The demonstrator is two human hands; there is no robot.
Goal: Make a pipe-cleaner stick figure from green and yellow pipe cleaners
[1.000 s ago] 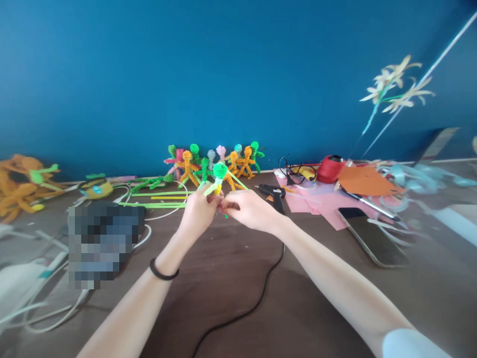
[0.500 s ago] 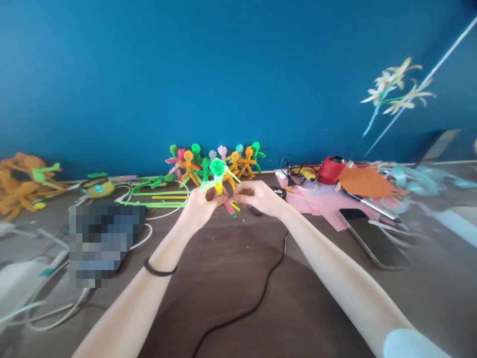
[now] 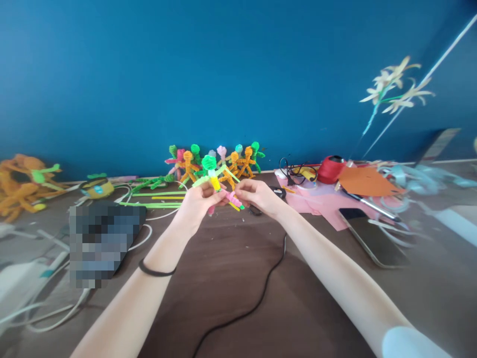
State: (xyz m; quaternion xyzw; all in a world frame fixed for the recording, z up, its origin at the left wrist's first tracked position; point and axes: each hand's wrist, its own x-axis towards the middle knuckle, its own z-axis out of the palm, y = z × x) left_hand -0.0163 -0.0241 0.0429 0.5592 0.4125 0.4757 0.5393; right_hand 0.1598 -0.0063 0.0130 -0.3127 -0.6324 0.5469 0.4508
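Note:
A pipe cleaner figure (image 3: 215, 183) with a green head, yellow body and pink legs tilts to the left between my hands above the table. My left hand (image 3: 199, 201) is closed around its body and one leg. Thumb and fingers of my right hand (image 3: 257, 198) pinch near the wound pink leg, beside a short yellow end; whether they grip the leg or that yellow strand is hard to see. Light green strands stick out as its arms. Behind it, several finished pipe cleaner figures (image 3: 188, 166) in orange, green and pink stand against the blue wall.
Loose green and yellow pipe cleaners (image 3: 160, 204) lie left of my hands, near a dark blurred-out device (image 3: 108, 238) and white cables. To the right are pink paper (image 3: 320, 201), a red spool (image 3: 331, 170) and a phone (image 3: 372, 238). A black cable (image 3: 257, 303) crosses the table.
The figure has tipped, its head moving left and its pink legs swinging right, so more of the wound leg shows. My left hand has shifted slightly left.

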